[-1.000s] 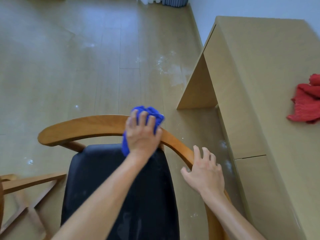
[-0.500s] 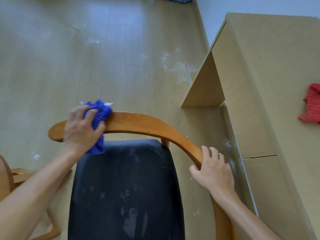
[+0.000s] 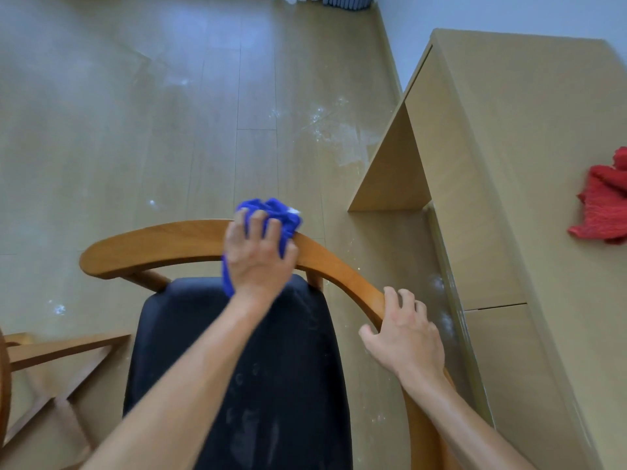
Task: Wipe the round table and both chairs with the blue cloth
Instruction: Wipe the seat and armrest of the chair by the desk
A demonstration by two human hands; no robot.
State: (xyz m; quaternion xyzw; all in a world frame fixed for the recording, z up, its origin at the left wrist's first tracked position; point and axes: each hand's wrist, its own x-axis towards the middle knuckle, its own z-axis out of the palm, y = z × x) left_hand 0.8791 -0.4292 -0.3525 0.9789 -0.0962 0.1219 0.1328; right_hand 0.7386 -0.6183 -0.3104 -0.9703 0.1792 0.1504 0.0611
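My left hand [image 3: 259, 257] had swung back right along the rail [image 3: 176, 240], from its left end half a second before to just right of the middle, fingers clamped round the bunched cloth [image 3: 276, 213] and pressing it onto the wood. I judged that a return stroke: the rail was getting its second pass, while the seat [image 3: 237, 368] still showed pale smears. My right hand [image 3: 405, 334] stayed curled over the rail's right arm, steadying the chair. I counted one blue cloth, one red rag [image 3: 604, 205] on the desk [image 3: 526, 147], one chair in full view, and part of another wooden frame [image 3: 51, 354] at the near left.
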